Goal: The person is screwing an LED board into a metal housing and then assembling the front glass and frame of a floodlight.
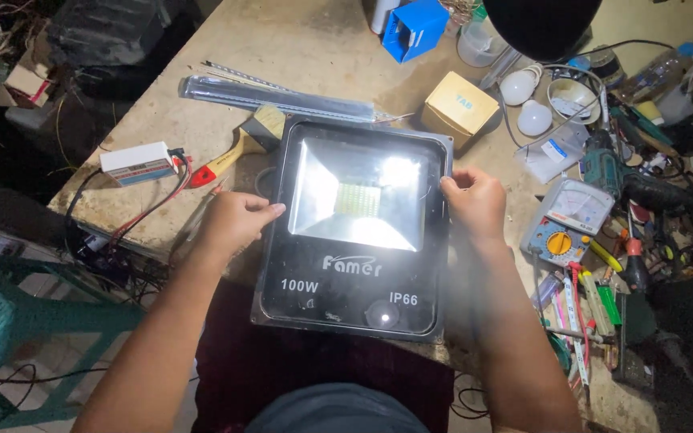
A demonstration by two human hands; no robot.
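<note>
A large black LED floodlight (pixel 346 301) lies face up on the workbench, right in front of me. Its glass front shows a shiny reflector and a square grid of small LEDs (pixel 358 200). My left hand (pixel 237 220) grips its left edge. My right hand (pixel 475 200) grips its right edge near the upper corner. The lamp's lower edge hangs over the front edge of the bench.
Behind the lamp lie a paintbrush (pixel 238 148), a long clear strip (pixel 278 98), a yellow box (pixel 460 107) and a blue box (pixel 415 27). A white power unit with red and black wires (pixel 138 163) sits left. Right: white bulbs (pixel 523 100), a multimeter (pixel 567 220), a drill (pixel 603 164), several screwdrivers.
</note>
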